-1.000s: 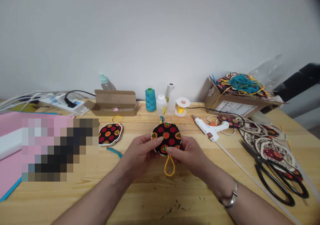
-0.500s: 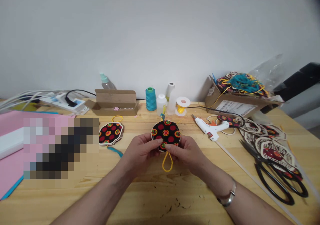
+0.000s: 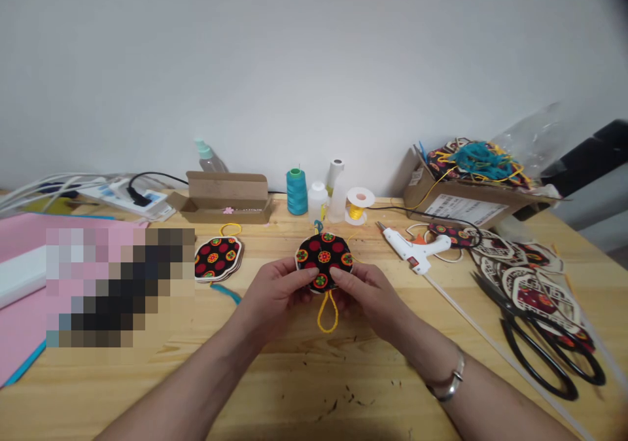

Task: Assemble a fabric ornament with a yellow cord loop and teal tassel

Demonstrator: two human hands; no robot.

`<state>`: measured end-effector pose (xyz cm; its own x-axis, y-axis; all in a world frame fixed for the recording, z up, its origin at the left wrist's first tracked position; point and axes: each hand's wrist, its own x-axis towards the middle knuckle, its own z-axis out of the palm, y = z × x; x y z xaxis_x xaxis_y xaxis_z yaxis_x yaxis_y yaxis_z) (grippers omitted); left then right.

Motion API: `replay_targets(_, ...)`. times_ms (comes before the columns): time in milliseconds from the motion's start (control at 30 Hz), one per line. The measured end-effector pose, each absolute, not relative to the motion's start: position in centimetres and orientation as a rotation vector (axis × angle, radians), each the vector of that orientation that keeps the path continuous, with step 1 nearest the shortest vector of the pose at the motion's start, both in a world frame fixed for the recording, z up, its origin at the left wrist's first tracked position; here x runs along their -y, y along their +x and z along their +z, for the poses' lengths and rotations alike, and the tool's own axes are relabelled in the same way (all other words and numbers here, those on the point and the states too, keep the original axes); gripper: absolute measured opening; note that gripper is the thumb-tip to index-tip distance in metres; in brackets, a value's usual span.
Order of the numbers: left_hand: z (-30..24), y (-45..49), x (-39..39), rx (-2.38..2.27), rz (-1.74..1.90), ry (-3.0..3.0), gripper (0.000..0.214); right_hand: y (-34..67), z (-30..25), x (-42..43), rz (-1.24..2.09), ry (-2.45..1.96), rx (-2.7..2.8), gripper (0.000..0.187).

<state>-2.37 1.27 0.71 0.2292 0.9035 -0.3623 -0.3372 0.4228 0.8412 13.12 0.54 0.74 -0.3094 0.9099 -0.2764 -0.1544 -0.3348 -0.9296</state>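
Note:
Both my hands pinch a scalloped ornament [image 3: 324,256] covered in black cloth with red and orange flower rounds. My left hand [image 3: 276,288] grips its left edge, thumb lying on the front. On the other side, my right hand [image 3: 366,289] is closed on the right edge, its thumb also pressing the face. The fingers behind the piece are hidden. A yellow cord loop [image 3: 328,314] hangs from the near edge, and a small teal knot [image 3: 318,227] shows at the far edge. To the left lies a stack of similar ornaments [image 3: 218,258].
A white glue gun [image 3: 412,248], black scissors [image 3: 540,346] and patterned cutouts [image 3: 542,297] lie on the right, before a filled cardboard box [image 3: 454,202]. Behind my hands stand a teal thread cone [image 3: 297,192], bottles [image 3: 318,202] and a yellow cord spool [image 3: 360,205]. An open carton [image 3: 226,199] sits back left.
My right thumb has shifted slightly up and inward on the ornament's face. Both hands still hold the piece in nearly the same place.

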Motion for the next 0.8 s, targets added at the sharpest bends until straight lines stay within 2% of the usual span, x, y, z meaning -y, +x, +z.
replay_targets(267,0.7,-2.5,-1.2,-1.002,0.932,0.785,0.011,13.5,0.2,-0.8,1.695,-1.146,1.119,0.027)
replay_targets(400,1.0,-2.3,-1.0,-1.141,1.030,0.972,0.028,13.2,0.3,-0.8,1.615,-1.176,1.128,0.026)
replay_targets(500,1.3,-2.1,-0.6,-1.427,1.345,1.416,0.040,13.1,0.5,-0.7,1.574,-1.170,1.114,0.023)
replay_targets(567,1.4,-2.0,-0.2,-1.565,1.484,1.807,0.029,13.0,0.5,-0.7,1.537,-1.171,1.133,0.020)
replay_targets(667,1.3,-1.9,0.2,-1.656,1.447,2.188,0.011,13.0,0.5,-0.6,1.448,-1.146,1.227,0.016)
replay_targets(800,1.0,-1.8,0.4,-1.726,1.421,2.329,0.008,12.7,0.1,-0.2,1.338,-1.126,1.340,0.015)
